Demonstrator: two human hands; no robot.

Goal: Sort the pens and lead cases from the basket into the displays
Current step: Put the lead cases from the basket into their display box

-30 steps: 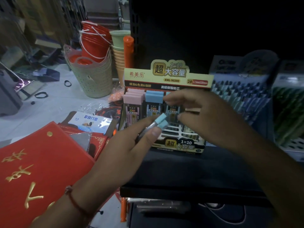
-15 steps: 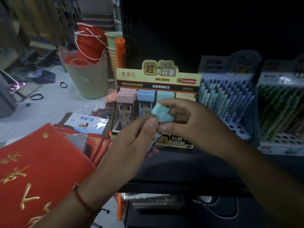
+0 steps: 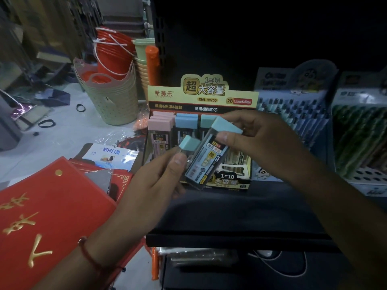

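Your left hand [image 3: 155, 183] pinches a teal-capped lead case [image 3: 188, 146] between thumb and fingers. Your right hand [image 3: 257, 141] grips a second lead case [image 3: 207, 162] by its teal cap, tilted and touching the first. Both hang just in front of the lead display [image 3: 202, 97] on the dark shelf [image 3: 230, 208]. Beyond to the right stands a pen display [image 3: 293, 109], its pens dim and perhaps blue.
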